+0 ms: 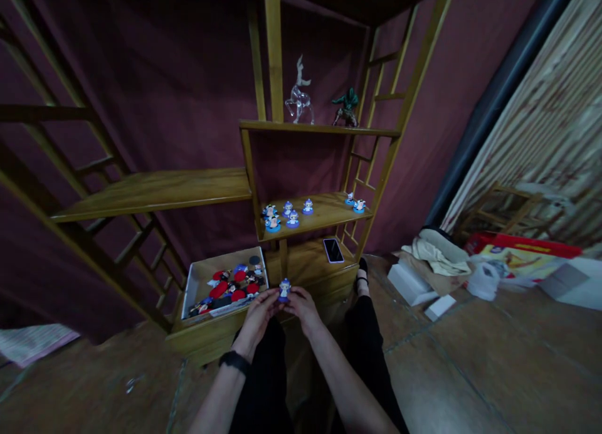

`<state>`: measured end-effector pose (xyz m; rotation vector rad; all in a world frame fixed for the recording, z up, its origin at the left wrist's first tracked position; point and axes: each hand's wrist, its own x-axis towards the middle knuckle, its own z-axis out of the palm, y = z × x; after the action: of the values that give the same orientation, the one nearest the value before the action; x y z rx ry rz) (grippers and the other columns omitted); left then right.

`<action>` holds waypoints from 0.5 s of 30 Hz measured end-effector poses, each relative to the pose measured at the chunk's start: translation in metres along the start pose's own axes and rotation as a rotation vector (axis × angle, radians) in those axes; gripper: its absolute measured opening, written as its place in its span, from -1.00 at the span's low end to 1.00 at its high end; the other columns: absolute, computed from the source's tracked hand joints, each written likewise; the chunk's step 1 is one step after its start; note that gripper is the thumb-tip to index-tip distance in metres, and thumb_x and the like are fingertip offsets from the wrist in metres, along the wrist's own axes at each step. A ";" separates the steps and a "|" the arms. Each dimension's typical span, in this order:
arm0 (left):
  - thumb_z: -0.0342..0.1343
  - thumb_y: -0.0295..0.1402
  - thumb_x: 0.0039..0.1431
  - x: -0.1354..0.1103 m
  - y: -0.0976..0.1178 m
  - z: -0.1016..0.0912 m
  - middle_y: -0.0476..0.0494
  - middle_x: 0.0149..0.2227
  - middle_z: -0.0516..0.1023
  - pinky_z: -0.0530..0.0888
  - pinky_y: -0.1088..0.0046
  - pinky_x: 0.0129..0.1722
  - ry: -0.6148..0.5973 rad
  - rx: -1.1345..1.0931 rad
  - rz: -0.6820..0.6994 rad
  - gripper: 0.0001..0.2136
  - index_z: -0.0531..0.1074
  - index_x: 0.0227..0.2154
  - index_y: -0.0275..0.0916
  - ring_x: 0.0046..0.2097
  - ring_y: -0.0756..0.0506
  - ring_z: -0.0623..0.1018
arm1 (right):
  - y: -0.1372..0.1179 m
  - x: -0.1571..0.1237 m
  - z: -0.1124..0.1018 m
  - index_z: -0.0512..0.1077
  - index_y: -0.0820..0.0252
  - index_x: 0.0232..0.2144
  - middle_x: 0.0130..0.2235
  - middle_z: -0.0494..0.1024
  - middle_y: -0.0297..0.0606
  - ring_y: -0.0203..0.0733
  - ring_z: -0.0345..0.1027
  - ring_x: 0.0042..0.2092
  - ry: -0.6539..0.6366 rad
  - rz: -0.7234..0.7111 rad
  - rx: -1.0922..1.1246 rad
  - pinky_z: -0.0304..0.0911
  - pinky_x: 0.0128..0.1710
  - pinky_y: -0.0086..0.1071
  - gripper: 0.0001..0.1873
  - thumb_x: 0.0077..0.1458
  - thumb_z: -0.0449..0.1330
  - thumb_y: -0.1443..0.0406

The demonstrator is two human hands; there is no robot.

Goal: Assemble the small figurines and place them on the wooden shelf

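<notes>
Between the fingertips of both hands I hold a small purple-and-white figurine [285, 290] upright, in front of the wooden shelf unit. My left hand [261, 310] pinches its left side, and my right hand [301, 307] grips its right side. Just left of my hands, an open cardboard box [197, 277] holds several red, black and blue figurines lying in a jumble. On the shelf [324, 213] above stand several similar purple figurines [292, 219]. A blue-based figurine [273, 223] is at that shelf's left end, and another blue-based figurine [359, 206] is at its right.
A phone [333, 250] lies on the lowest board. Higher up stand a clear deer ornament [300, 98] and a green figure [347, 106]. White boxes [411, 283], a plastic bag [483, 281] and a red package [531, 252] are on the floor at right.
</notes>
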<state>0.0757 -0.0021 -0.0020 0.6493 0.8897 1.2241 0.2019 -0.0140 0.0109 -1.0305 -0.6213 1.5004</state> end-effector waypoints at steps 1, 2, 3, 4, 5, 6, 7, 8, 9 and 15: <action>0.28 -0.47 -0.19 0.001 0.000 -0.001 -0.15 -0.37 0.57 0.47 0.46 -0.35 -0.007 0.001 -0.003 -0.77 0.49 -0.36 -0.32 -0.37 -0.04 0.54 | 0.000 0.001 0.001 0.38 0.21 -0.44 -0.48 0.47 -0.34 -0.31 0.37 -0.48 0.009 0.001 0.010 0.32 -0.42 -0.39 -0.66 -0.35 0.31 0.20; 0.28 -0.47 -0.18 0.002 0.001 -0.002 -0.16 -0.36 0.57 0.47 0.46 -0.33 -0.019 0.003 -0.007 -0.76 0.49 -0.35 -0.32 -0.36 -0.04 0.54 | -0.001 0.002 0.003 0.38 0.21 -0.44 -0.49 0.47 -0.34 -0.31 0.36 -0.49 0.015 0.003 0.015 0.31 -0.43 -0.39 -0.66 -0.35 0.31 0.20; 0.28 -0.47 -0.18 0.002 0.001 -0.002 -0.16 -0.35 0.57 0.47 0.47 -0.32 -0.034 0.008 -0.008 -0.75 0.49 -0.34 -0.32 -0.35 -0.04 0.54 | -0.001 0.003 0.004 0.38 0.22 -0.44 -0.49 0.47 -0.34 -0.31 0.36 -0.50 0.015 0.006 0.015 0.31 -0.43 -0.38 -0.66 -0.35 0.31 0.21; 0.28 -0.48 -0.19 0.001 0.001 -0.002 -0.16 -0.33 0.57 0.46 0.47 -0.30 -0.053 0.014 -0.010 -0.74 0.49 -0.33 -0.31 -0.34 -0.03 0.54 | -0.001 0.004 0.005 0.38 0.22 -0.45 -0.50 0.47 -0.35 -0.32 0.35 -0.50 0.012 0.005 0.011 0.31 -0.43 -0.38 -0.68 -0.35 0.31 0.21; 0.28 -0.48 -0.19 0.001 0.001 -0.002 -0.15 -0.31 0.57 0.46 0.47 -0.28 -0.073 0.020 -0.011 -0.72 0.49 -0.31 -0.31 -0.32 -0.03 0.54 | -0.001 0.006 0.005 0.38 0.22 -0.46 -0.51 0.47 -0.35 -0.32 0.35 -0.51 0.005 0.002 0.007 0.31 -0.43 -0.38 -0.69 -0.34 0.31 0.22; 0.29 -0.49 -0.19 0.000 0.001 -0.002 -0.15 -0.29 0.56 0.46 0.46 -0.26 -0.092 0.022 -0.013 -0.71 0.48 -0.30 -0.30 -0.30 -0.03 0.54 | -0.001 0.007 0.004 0.39 0.23 -0.47 -0.51 0.47 -0.35 -0.32 0.34 -0.51 -0.003 -0.005 0.003 0.30 -0.43 -0.39 -0.70 -0.34 0.30 0.22; 0.28 -0.50 -0.19 -0.001 0.001 -0.001 -0.15 -0.27 0.56 0.45 0.45 -0.24 -0.107 0.019 -0.017 -0.70 0.48 -0.29 -0.29 -0.29 -0.03 0.54 | -0.001 0.008 0.004 0.39 0.23 -0.47 -0.51 0.47 -0.34 -0.31 0.35 -0.51 -0.012 -0.013 0.002 0.30 -0.43 -0.39 -0.70 -0.34 0.30 0.23; 0.28 -0.51 -0.20 -0.001 0.002 0.000 -0.14 -0.26 0.55 0.45 0.44 -0.22 -0.115 0.012 -0.021 -0.70 0.48 -0.29 -0.29 -0.28 -0.03 0.54 | -0.001 0.009 0.003 0.39 0.23 -0.47 -0.50 0.47 -0.34 -0.30 0.35 -0.49 -0.015 -0.018 0.005 0.29 -0.42 -0.39 -0.71 -0.34 0.30 0.23; 0.28 -0.52 -0.19 -0.002 0.002 0.000 -0.13 -0.26 0.55 0.45 0.44 -0.22 -0.118 0.003 -0.028 -0.70 0.48 -0.29 -0.28 -0.27 -0.03 0.54 | -0.001 0.011 0.002 0.39 0.22 -0.46 -0.49 0.48 -0.33 -0.30 0.36 -0.47 -0.012 -0.018 0.010 0.29 -0.42 -0.40 -0.71 -0.34 0.31 0.24; 0.24 -0.49 -0.12 0.001 0.001 -0.002 -0.10 -0.31 0.54 0.48 0.37 -0.24 -0.095 -0.043 -0.069 -0.81 0.46 -0.36 -0.28 -0.28 -0.05 0.54 | 0.003 0.012 -0.002 0.41 0.16 -0.40 -0.44 0.51 -0.37 -0.31 0.38 -0.41 -0.006 0.075 0.068 0.25 -0.41 -0.46 -0.72 -0.31 0.27 0.30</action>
<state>0.0740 -0.0012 -0.0023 0.6321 0.7987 1.1387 0.2028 -0.0035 0.0040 -1.0062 -0.5374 1.5800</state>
